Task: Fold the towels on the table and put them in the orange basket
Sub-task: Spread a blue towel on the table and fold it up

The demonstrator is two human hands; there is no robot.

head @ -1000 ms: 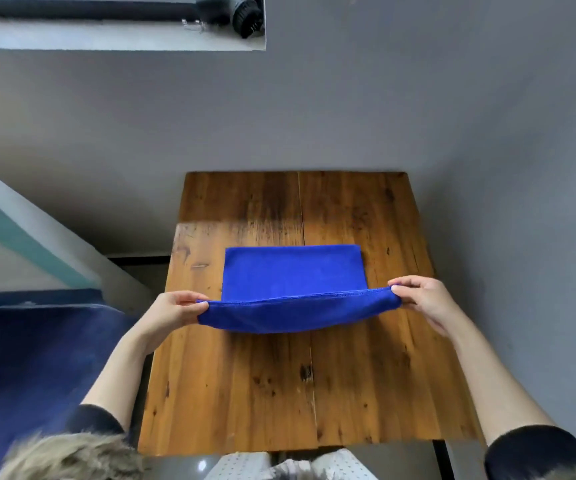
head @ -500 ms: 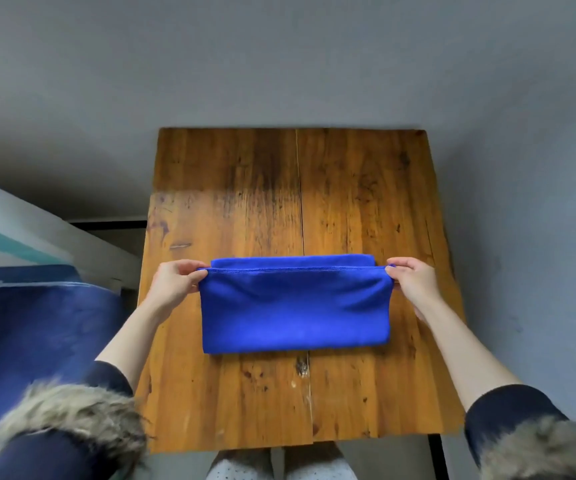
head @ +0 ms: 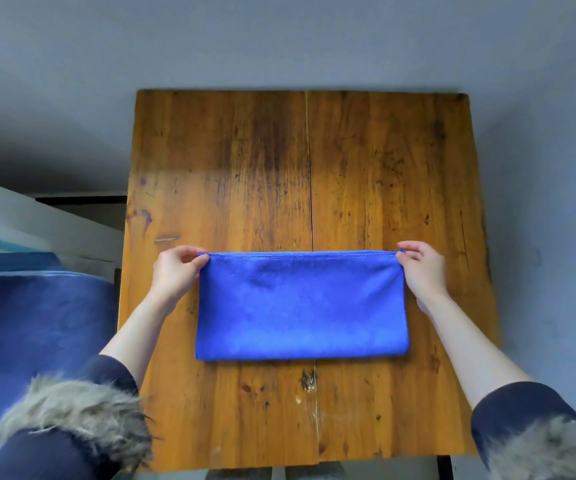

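A blue towel point(head: 302, 306) lies folded in half, a flat wide rectangle on the middle of the wooden table point(head: 300, 161). Its stitched open edges run along the far side and the fold faces me. My left hand point(head: 175, 271) pinches the far left corner between thumb and fingers. At the far right corner my right hand point(head: 421, 268) pinches the same way. No orange basket shows in this view.
A dark blue padded surface point(head: 37, 327) sits left of the table, with a white and teal ledge point(head: 37, 223) behind it. Grey floor surrounds the table. Fur-trimmed dark sleeves point(head: 68, 427) fill the lower corners.
Both hands carried the near edge of the towel over to the far edge, so the towel now lies folded in half. The camera tilted down over the table.
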